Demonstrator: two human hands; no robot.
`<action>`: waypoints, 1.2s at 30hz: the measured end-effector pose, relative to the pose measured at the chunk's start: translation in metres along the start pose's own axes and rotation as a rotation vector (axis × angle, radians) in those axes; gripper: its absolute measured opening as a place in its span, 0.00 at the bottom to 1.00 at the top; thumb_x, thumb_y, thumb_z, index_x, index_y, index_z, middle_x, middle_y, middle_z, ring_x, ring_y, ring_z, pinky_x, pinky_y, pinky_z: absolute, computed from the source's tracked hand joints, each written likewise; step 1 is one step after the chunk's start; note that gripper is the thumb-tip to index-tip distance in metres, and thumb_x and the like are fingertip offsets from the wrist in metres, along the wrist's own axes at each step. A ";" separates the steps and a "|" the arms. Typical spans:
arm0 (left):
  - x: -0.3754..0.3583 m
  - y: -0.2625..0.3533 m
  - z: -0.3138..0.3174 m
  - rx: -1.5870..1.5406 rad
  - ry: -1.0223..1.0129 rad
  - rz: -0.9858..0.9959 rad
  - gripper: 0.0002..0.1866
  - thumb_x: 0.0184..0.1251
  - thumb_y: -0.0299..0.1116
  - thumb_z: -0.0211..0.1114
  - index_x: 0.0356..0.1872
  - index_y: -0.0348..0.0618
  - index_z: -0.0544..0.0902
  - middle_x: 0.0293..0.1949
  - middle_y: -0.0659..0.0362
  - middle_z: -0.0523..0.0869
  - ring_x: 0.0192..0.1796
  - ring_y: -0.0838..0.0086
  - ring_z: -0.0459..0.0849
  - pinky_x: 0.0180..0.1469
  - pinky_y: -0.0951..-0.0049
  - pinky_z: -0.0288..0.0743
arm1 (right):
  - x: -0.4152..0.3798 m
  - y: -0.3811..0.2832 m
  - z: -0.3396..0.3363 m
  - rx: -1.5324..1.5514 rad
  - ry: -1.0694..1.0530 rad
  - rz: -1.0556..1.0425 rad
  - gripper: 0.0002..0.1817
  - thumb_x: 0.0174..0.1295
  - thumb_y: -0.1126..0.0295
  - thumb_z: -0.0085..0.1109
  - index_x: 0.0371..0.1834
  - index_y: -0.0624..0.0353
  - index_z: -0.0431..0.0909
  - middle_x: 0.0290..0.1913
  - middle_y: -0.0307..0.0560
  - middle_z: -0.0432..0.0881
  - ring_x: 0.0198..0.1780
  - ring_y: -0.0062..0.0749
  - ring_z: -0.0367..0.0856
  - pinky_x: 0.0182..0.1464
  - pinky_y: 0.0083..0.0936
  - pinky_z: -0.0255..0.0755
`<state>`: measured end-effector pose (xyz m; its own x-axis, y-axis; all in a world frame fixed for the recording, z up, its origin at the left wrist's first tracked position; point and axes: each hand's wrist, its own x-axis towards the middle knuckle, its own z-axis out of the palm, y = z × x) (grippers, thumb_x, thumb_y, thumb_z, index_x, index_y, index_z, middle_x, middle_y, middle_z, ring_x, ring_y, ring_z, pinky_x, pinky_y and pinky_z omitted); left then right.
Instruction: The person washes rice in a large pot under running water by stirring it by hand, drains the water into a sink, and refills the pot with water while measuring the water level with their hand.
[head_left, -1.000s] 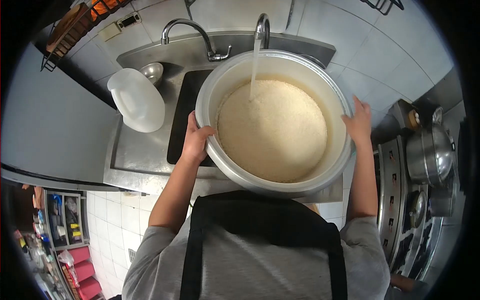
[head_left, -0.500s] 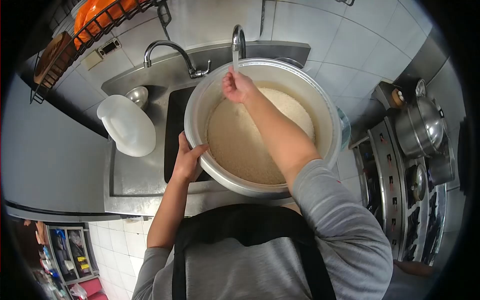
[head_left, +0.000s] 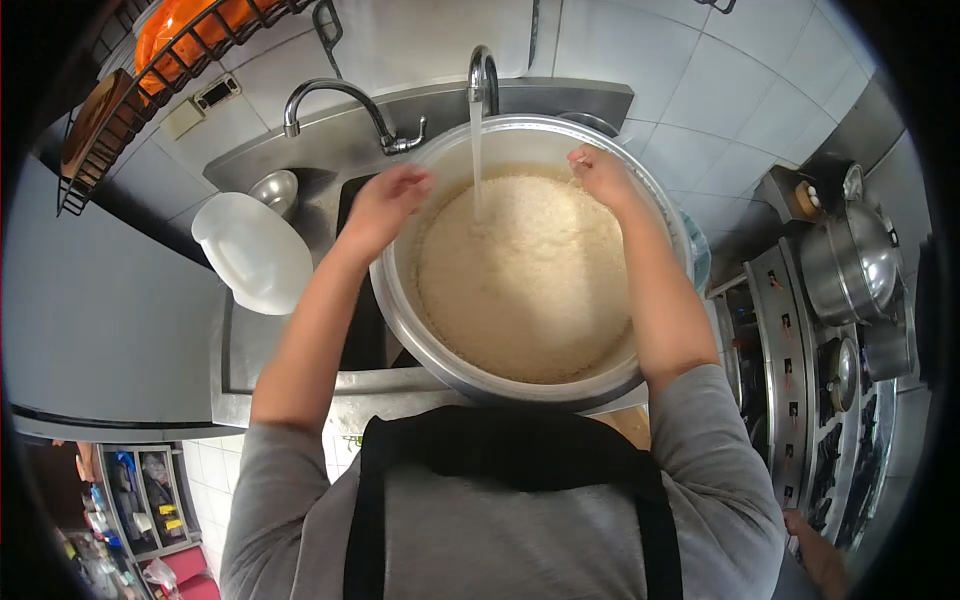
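Observation:
A large round metal pot (head_left: 408,318) stands at the sink, filled with pale rice (head_left: 520,290) in cloudy water. From the right-hand faucet (head_left: 483,70) a stream of water (head_left: 476,150) runs down into it. My left hand (head_left: 390,208) is raised at the pot's left rim, slightly blurred, its fingers loosely apart and nothing in them. Over the far right inside of the pot is my right hand (head_left: 602,178), fingers curled together, with no object showing in it.
A white plastic basin (head_left: 255,255) and a metal bowl (head_left: 275,192) lie on the sink's left side. Another faucet (head_left: 340,88) is behind the sink. At right is a stove (head_left: 780,350) with metal pots (head_left: 850,260). Another person's arm (head_left: 815,555) shows at lower right.
My right hand has moved from under the faucet to the pot's right side. My left hand has let go of the pot's rim and risen. The water stream now falls freely into the pot.

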<state>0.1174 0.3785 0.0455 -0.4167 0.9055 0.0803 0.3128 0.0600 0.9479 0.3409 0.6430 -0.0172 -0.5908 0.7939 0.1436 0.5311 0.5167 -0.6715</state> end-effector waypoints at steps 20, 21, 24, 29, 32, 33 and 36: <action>0.039 0.016 0.031 1.050 -0.628 0.279 0.18 0.60 0.35 0.60 0.54 0.53 0.76 0.50 0.56 0.79 0.52 0.64 0.77 0.51 0.56 0.70 | 0.011 0.015 -0.008 0.042 -0.167 0.011 0.14 0.61 0.72 0.47 0.48 0.57 0.77 0.40 0.49 0.81 0.42 0.32 0.79 0.46 0.27 0.72; 0.024 0.021 0.025 1.122 -0.584 0.278 0.20 0.60 0.35 0.60 0.56 0.53 0.74 0.54 0.56 0.77 0.57 0.64 0.74 0.55 0.53 0.67 | 0.012 0.015 -0.008 -0.002 -0.189 0.011 0.14 0.62 0.73 0.46 0.48 0.59 0.77 0.41 0.47 0.81 0.41 0.29 0.78 0.44 0.26 0.73; -0.010 -0.017 0.016 1.282 -0.192 0.411 0.26 0.57 0.36 0.63 0.60 0.55 0.71 0.61 0.58 0.72 0.65 0.62 0.66 0.63 0.49 0.60 | 0.012 0.016 -0.002 -0.047 -0.224 0.011 0.13 0.62 0.75 0.46 0.49 0.59 0.76 0.41 0.44 0.80 0.42 0.26 0.77 0.43 0.23 0.72; -0.051 -0.035 0.016 0.872 0.302 0.038 0.35 0.53 0.38 0.67 0.65 0.52 0.65 0.61 0.50 0.71 0.62 0.55 0.69 0.64 0.52 0.62 | 0.021 0.026 0.020 0.072 -0.287 -0.135 0.14 0.60 0.68 0.52 0.47 0.54 0.79 0.39 0.51 0.83 0.43 0.37 0.80 0.48 0.28 0.71; -0.069 -0.040 0.017 0.229 0.472 -0.269 0.39 0.51 0.34 0.69 0.66 0.46 0.61 0.59 0.46 0.71 0.58 0.55 0.73 0.61 0.56 0.67 | 0.012 0.006 0.037 -0.080 -0.297 -0.242 0.13 0.59 0.68 0.54 0.46 0.55 0.80 0.41 0.52 0.83 0.44 0.37 0.80 0.49 0.27 0.70; -0.079 -0.050 0.021 0.020 0.461 -0.352 0.40 0.50 0.32 0.70 0.66 0.43 0.61 0.58 0.45 0.72 0.57 0.56 0.74 0.59 0.57 0.69 | 0.010 0.004 0.042 -0.073 -0.295 -0.228 0.13 0.59 0.68 0.54 0.45 0.56 0.80 0.41 0.52 0.83 0.44 0.38 0.81 0.49 0.27 0.71; -0.112 -0.045 0.043 -0.338 0.496 -0.360 0.41 0.45 0.27 0.69 0.64 0.32 0.60 0.51 0.46 0.77 0.53 0.62 0.78 0.56 0.63 0.71 | 0.003 -0.003 0.052 -0.009 -0.320 -0.117 0.13 0.60 0.66 0.54 0.45 0.57 0.81 0.42 0.50 0.83 0.45 0.36 0.79 0.49 0.26 0.70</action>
<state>0.1868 0.2921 -0.0192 -0.8102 0.5503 -0.2017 -0.1670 0.1131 0.9794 0.3059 0.6271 -0.0521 -0.8081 0.5888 -0.0168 0.4526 0.6025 -0.6574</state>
